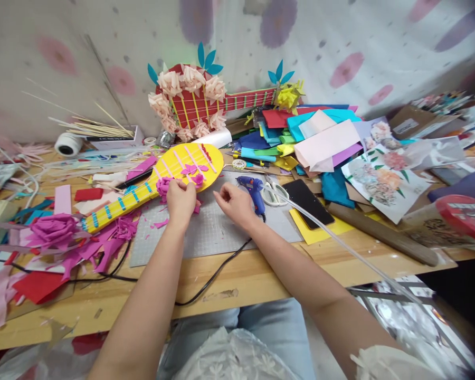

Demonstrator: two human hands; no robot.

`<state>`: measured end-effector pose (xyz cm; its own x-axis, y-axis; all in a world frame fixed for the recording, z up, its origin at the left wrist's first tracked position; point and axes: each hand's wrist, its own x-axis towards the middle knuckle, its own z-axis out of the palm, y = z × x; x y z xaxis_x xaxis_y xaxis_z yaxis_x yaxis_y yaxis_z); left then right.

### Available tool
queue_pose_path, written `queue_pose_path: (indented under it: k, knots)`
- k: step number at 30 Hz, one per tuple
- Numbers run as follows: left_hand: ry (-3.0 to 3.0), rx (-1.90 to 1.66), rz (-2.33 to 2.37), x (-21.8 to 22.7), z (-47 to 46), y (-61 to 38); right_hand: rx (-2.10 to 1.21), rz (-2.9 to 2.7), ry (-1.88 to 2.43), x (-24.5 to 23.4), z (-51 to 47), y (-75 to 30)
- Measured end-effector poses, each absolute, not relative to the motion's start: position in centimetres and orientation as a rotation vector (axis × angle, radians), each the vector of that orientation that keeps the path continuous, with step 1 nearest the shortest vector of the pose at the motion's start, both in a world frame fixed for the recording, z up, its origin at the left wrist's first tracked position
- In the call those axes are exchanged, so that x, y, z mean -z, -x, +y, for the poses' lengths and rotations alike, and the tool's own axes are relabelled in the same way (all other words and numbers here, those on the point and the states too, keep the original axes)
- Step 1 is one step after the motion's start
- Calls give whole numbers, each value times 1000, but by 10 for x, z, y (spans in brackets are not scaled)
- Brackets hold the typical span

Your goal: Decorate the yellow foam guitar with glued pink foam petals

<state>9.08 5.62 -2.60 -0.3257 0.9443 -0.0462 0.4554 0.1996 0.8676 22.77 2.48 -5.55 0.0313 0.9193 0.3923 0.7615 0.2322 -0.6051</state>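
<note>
A yellow toy guitar (170,163) with pink strings and blue frets lies tilted across the grey cutting mat (150,248). My left hand (181,200) is closed at the lower part of its round body, its fingertips pinching a crumpled magenta paper flower (164,187). More magenta petals (195,169) sit on the guitar just beyond those fingers. My right hand (234,201) hovers over the mat to the right of the guitar, fingers curled in, with nothing visible in them. Close beside it lies a blue glue gun (254,191), and white-handled scissors (275,194) are behind that.
A red paper guitar (190,103) with peach flowers stands at the back. Magenta scraps and a large paper rose (55,227) cover the left side. Coloured paper (328,140), a black phone (306,202) and a wooden stick (383,232) lie right. A black cord (209,282) crosses the front.
</note>
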Motion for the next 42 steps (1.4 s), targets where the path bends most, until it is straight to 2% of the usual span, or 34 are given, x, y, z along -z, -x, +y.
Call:
queue_pose_path:
  k: [14, 21, 27, 42]
  knots:
    - [-1510, -1038, 1902, 26, 54, -81, -174, -1951, 1596, 46, 60, -208]
    - [-2190, -819, 1864, 11, 48, -73, -177, -1981, 1611, 41, 62, -207]
    - [-2590, -710, 1725, 27, 68, -57, -246, -1949, 1637, 43, 62, -205]
    - [-2698, -743, 1567, 34, 79, -55, -329, -1935, 1688, 39, 66, -204]
